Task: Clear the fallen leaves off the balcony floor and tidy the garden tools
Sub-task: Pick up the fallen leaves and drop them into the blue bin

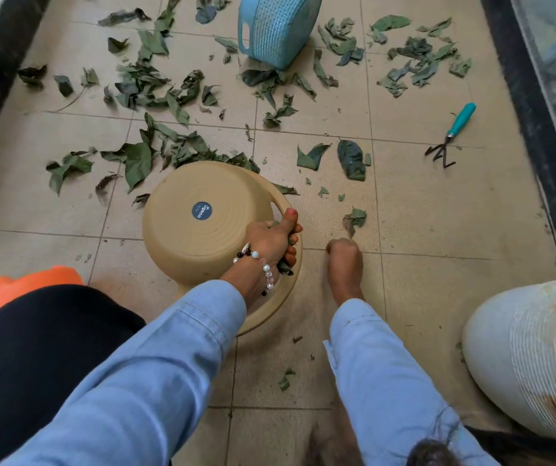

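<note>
Green fallen leaves [155, 85] lie scattered over the beige tiled balcony floor, thickest across the far half. My left hand [271, 242] grips a bunch of leaves against the rim of a tan plastic pot [199, 230] that lies on its side with its base facing me. My right hand [345, 258] is on the floor with its fingers curled; whether it holds anything is hidden. A small curled leaf [355, 220] lies just beyond it. A teal-handled hand rake [451, 136] lies on the tiles at the right.
A light blue woven basket [276, 26] lies tipped at the far centre. A large white ribbed planter [532, 358] stands at the near right. Something orange [24, 287] shows by my knee at the left. Dark ledges border both sides.
</note>
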The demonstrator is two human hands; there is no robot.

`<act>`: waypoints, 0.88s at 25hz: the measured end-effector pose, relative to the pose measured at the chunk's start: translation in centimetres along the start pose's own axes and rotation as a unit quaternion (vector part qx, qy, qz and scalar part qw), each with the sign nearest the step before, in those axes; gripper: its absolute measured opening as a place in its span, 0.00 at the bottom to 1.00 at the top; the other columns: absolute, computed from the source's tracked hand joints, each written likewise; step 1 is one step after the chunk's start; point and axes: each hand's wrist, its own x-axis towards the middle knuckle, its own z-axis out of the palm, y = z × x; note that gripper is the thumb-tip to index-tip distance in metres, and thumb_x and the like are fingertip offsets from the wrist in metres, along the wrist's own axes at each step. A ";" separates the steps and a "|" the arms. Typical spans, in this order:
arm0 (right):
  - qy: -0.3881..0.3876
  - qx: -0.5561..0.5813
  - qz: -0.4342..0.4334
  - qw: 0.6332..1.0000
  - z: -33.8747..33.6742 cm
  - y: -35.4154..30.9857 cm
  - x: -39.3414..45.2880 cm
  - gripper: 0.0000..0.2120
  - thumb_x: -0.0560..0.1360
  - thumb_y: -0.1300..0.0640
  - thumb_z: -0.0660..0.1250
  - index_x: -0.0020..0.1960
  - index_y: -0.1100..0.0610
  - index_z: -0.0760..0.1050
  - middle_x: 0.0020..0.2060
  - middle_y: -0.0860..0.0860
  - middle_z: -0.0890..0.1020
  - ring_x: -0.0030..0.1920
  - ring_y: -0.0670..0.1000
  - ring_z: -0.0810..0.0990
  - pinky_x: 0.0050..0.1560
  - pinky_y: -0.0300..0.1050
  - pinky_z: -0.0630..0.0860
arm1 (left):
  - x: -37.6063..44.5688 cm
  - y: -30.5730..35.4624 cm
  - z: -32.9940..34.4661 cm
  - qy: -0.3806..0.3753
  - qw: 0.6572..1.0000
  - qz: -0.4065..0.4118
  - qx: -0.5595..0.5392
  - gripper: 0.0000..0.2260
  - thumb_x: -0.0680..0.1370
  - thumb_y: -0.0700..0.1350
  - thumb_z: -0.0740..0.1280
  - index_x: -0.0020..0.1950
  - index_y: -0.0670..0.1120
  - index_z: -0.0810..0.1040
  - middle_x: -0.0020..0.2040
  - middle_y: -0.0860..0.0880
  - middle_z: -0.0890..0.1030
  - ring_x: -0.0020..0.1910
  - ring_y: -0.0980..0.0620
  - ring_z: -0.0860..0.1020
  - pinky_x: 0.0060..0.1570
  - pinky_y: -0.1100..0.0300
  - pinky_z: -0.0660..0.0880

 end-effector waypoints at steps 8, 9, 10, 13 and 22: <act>-0.036 0.027 -0.004 0.999 -3.0 2.2 6.8 0.16 0.75 0.66 0.64 0.62 0.67 0.74 0.61 0.65 0.75 0.62 0.62 0.73 0.62 0.48 0.65 | 0.1 0.3 -0.4 -0.001 1.000 0.014 -0.006 0.16 0.78 0.49 0.68 0.36 0.40 0.75 0.27 0.47 0.71 0.18 0.56 0.64 0.18 0.70 0.61; -0.072 -0.010 -0.035 0.997 -2.6 2.2 6.7 0.16 0.76 0.65 0.64 0.63 0.67 0.74 0.63 0.66 0.74 0.62 0.62 0.72 0.62 0.48 0.65 | 0.1 0.4 -0.4 -0.001 1.000 0.016 -0.007 0.16 0.78 0.49 0.68 0.36 0.40 0.75 0.27 0.47 0.71 0.18 0.56 0.64 0.18 0.70 0.61; -0.082 -0.032 -0.048 0.995 -2.0 2.2 6.2 0.15 0.76 0.66 0.63 0.61 0.67 0.74 0.63 0.66 0.74 0.62 0.62 0.72 0.59 0.48 0.67 | 0.0 0.4 -0.4 0.000 1.000 0.016 -0.006 0.17 0.78 0.50 0.68 0.35 0.40 0.75 0.27 0.47 0.71 0.18 0.56 0.64 0.18 0.70 0.61; -0.031 -0.038 -0.036 0.998 -0.4 1.5 3.2 0.12 0.73 0.74 0.59 0.51 0.69 0.78 0.54 0.66 0.79 0.54 0.61 0.75 0.44 0.46 0.71 | 0.0 0.5 -0.6 -0.004 1.000 0.004 -0.003 0.17 0.78 0.51 0.68 0.36 0.40 0.76 0.27 0.47 0.71 0.19 0.55 0.65 0.18 0.70 0.62; -0.028 -0.005 -0.058 0.998 -0.2 0.9 -0.3 0.11 0.72 0.71 0.64 0.48 0.63 0.83 0.44 0.59 0.83 0.47 0.57 0.79 0.45 0.42 0.72 | -1.2 0.9 -0.6 -0.024 1.000 -0.010 -0.007 0.18 0.79 0.52 0.67 0.35 0.39 0.76 0.26 0.47 0.73 0.18 0.53 0.67 0.19 0.68 0.65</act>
